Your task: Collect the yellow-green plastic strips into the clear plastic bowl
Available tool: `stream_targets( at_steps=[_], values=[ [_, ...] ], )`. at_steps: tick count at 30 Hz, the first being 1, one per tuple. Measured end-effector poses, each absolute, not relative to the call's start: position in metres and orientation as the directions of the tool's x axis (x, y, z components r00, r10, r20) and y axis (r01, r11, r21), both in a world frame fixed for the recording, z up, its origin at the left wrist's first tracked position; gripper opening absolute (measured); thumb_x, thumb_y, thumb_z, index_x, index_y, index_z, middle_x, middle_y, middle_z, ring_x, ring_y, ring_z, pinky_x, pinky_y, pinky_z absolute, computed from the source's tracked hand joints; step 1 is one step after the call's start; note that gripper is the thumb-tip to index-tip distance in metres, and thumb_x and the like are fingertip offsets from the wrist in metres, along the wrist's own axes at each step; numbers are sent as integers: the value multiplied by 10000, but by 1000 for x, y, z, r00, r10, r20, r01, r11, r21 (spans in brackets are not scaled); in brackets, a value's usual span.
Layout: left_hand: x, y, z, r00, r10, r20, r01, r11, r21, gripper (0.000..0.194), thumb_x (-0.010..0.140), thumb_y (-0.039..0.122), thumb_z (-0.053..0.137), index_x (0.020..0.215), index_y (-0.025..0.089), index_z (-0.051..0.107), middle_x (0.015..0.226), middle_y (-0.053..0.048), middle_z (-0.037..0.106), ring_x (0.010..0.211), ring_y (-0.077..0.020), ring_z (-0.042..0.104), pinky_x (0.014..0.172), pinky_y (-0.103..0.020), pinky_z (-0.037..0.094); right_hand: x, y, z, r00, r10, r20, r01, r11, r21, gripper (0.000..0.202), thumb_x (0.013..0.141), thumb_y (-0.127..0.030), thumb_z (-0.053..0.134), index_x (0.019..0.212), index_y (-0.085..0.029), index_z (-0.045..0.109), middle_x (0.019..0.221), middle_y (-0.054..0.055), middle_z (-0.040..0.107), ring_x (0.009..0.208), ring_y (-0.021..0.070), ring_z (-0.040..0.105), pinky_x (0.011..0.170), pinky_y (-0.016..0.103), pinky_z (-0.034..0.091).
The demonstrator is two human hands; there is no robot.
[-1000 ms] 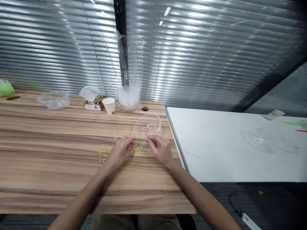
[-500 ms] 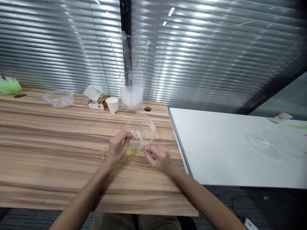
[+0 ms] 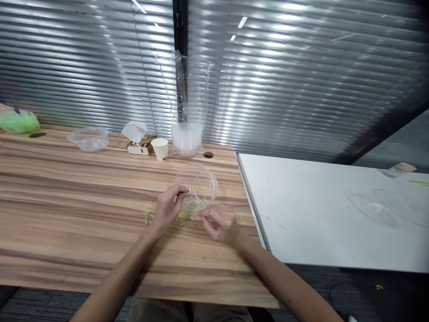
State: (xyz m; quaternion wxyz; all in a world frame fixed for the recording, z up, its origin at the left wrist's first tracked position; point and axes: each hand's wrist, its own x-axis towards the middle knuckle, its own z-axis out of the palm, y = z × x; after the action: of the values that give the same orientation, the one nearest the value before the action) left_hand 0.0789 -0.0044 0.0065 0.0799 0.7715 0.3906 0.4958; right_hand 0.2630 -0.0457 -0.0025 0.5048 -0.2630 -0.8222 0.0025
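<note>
A clear round plastic bowl (image 3: 205, 183) stands tilted on the wooden table, its opening toward me. My left hand (image 3: 169, 203) is closed in a pinch at the bowl's left side, its fingertips over the opening; whatever they pinch is too small to make out. My right hand (image 3: 221, 222) has thumb and forefinger pressed together at the lower right rim; what lies between them is also unclear. Thin yellow shiny strips (image 3: 150, 213) lie on the table beside and partly behind my left hand, below the bowl.
Along the back of the wooden table (image 3: 83, 188) stand a clear container (image 3: 90, 139), a tissue box (image 3: 142, 145), a paper cup (image 3: 160, 149) and bagged stacked bowls (image 3: 187, 139). A green bag (image 3: 20, 121) is far left. Clear lids (image 3: 373, 209) lie on the white table (image 3: 301, 201).
The view has shifted slightly, so the scene sits a little lower and farther right. Both hands stay pinched at the bowl, with the left fingertips moved only slightly.
</note>
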Motion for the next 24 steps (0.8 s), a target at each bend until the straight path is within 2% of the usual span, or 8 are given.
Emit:
stream_targets(
  at_steps=[7, 12, 14, 16, 19, 24],
  values=[
    [76, 1, -6, 316, 637, 703, 539, -731, 419, 188, 900, 119, 478, 889, 168, 659, 792, -31, 693, 730, -146, 644, 684, -248, 498, 260, -49, 3, -427, 327, 843, 419, 898, -136, 196, 838, -59, 447, 816, -156, 616, 605, 18, 635, 513, 128, 568, 490, 241, 449],
    [68, 5, -6, 395, 660, 639, 525, -733, 433, 374, 894, 46, 357, 1122, 178, 621, 1090, -77, 676, 997, -169, 636, 842, -305, 508, 258, -50, 2, -445, 293, 846, 400, 910, -105, 196, 822, -39, 455, 840, -153, 613, 632, 26, 658, 540, 137, 596, 519, 247, 480],
    [63, 7, -3, 390, 638, 663, 523, -747, 411, 335, 897, 52, 369, 1073, 172, 627, 1097, -86, 659, 1010, -176, 619, 849, -315, 501, 258, -49, 2, -446, 292, 846, 399, 911, -104, 192, 824, -46, 456, 846, -155, 612, 642, 28, 662, 541, 140, 597, 514, 250, 478],
    [59, 8, 1, 420, 619, 664, 523, -763, 380, 285, 898, 52, 385, 979, 165, 634, 1004, -77, 660, 940, -172, 616, 810, -302, 501, 258, -48, 2, -444, 290, 848, 404, 909, -99, 192, 831, -52, 451, 846, -156, 612, 628, 25, 653, 527, 137, 586, 498, 249, 466],
    [55, 7, 5, 538, 604, 588, 515, -788, 337, 278, 885, 27, 391, 942, 159, 630, 913, -62, 651, 873, -168, 600, 769, -289, 493, 258, -48, 2, -447, 294, 845, 416, 904, -95, 189, 837, -52, 450, 825, -151, 611, 606, 21, 641, 514, 134, 579, 493, 249, 459],
    [57, 4, 5, 679, 626, 385, 550, -780, 298, 299, 827, -11, 485, 1015, 167, 634, 938, -63, 655, 900, -197, 582, 788, -316, 472, 258, -47, 1, -461, 303, 834, 431, 898, -88, 205, 834, -47, 442, 773, -160, 602, 603, 14, 642, 527, 124, 584, 507, 242, 465]
  ],
)
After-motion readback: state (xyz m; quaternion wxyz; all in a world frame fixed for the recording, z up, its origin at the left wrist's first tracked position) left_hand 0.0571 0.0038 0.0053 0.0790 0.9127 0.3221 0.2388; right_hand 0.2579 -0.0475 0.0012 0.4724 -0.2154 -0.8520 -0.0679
